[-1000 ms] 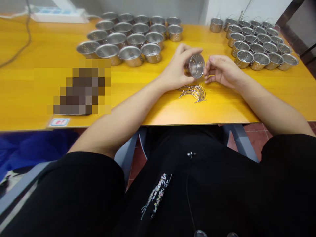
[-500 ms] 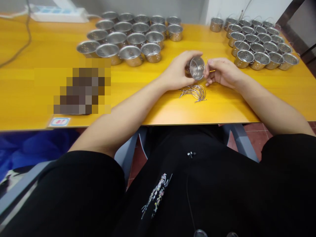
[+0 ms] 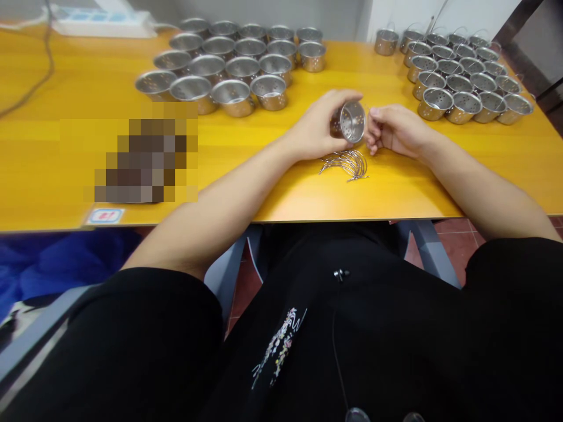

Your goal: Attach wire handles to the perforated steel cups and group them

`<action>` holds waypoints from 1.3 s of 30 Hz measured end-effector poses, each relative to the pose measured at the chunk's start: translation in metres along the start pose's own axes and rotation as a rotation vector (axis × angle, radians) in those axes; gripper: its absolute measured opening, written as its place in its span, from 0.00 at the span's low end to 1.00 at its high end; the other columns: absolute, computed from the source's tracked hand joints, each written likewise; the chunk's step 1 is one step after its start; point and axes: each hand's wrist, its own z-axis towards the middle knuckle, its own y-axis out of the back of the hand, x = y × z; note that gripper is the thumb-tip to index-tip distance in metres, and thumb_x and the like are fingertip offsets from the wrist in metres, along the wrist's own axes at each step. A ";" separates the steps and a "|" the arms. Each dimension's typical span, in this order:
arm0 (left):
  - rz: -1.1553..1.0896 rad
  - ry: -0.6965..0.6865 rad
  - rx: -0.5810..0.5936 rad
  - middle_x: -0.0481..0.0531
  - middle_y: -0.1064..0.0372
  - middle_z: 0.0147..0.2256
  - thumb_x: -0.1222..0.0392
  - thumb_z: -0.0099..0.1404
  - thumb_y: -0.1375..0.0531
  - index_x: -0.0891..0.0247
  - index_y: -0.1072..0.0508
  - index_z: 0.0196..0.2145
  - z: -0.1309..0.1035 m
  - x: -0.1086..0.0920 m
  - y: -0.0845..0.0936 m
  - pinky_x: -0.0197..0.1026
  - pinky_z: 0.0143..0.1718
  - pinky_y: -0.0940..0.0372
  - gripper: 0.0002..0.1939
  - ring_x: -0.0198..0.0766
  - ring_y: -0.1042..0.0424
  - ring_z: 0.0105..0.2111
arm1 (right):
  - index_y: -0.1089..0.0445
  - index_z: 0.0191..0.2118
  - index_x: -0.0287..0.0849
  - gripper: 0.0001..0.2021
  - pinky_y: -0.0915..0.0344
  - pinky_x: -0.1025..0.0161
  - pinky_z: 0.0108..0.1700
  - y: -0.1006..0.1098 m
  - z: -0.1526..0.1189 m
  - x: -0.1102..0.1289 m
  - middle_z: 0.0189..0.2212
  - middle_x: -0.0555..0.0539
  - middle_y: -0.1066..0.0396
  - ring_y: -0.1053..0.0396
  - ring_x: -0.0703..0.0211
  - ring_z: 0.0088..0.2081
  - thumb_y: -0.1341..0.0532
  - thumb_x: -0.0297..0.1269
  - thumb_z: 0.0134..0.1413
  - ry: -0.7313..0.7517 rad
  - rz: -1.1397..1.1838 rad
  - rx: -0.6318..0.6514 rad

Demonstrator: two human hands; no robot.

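Observation:
My left hand (image 3: 317, 126) is wrapped round a small perforated metal cup (image 3: 353, 122), tilted so that its mouth faces me and to the right. Just right of its rim, my right hand (image 3: 393, 130) has its fingers pinched together. A thin wire seems to show between the fingertips and the cup, but it is too faint to be sure. Below the cup, a small pile of curved wire handles (image 3: 352, 164) lies on the yellow table (image 3: 299, 196).
Rows of metal cups (image 3: 233, 98) stand at the back left. More cups, many with wire handles (image 3: 464, 107), stand at the back right. A white power strip (image 3: 105, 23), a pixelated dark object (image 3: 143, 164) and a small label (image 3: 106, 216) are at the left.
The fingers of my right hand have curled in slightly beside the cup. My left hand holds the cup in almost the same place.

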 end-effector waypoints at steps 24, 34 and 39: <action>-0.053 0.085 -0.038 0.48 0.13 0.72 0.40 0.52 0.22 0.34 0.27 0.86 0.002 0.021 -0.005 0.79 0.83 0.31 0.63 0.74 0.21 0.77 | 0.34 0.29 0.53 0.39 0.30 0.51 0.36 0.003 0.011 -0.005 0.26 0.51 0.34 0.42 0.55 0.27 0.23 0.83 0.68 0.263 -0.050 -0.130; -0.107 0.118 -0.015 0.38 0.15 0.74 0.17 0.66 0.34 0.33 0.38 0.90 0.001 0.012 0.000 0.75 0.81 0.35 0.60 0.64 0.23 0.76 | 0.24 0.29 0.55 0.29 0.22 0.44 0.55 0.016 0.005 -0.008 0.26 0.48 0.29 0.26 0.41 0.42 0.15 0.65 0.71 0.364 -0.416 -0.115; -0.147 0.121 -0.056 0.42 0.14 0.73 0.18 0.64 0.31 0.33 0.34 0.88 0.002 0.011 -0.001 0.76 0.80 0.32 0.59 0.67 0.22 0.76 | 0.27 0.34 0.59 0.23 0.16 0.43 0.54 0.010 0.003 -0.008 0.25 0.48 0.26 0.18 0.32 0.56 0.12 0.48 0.69 0.159 -0.163 0.071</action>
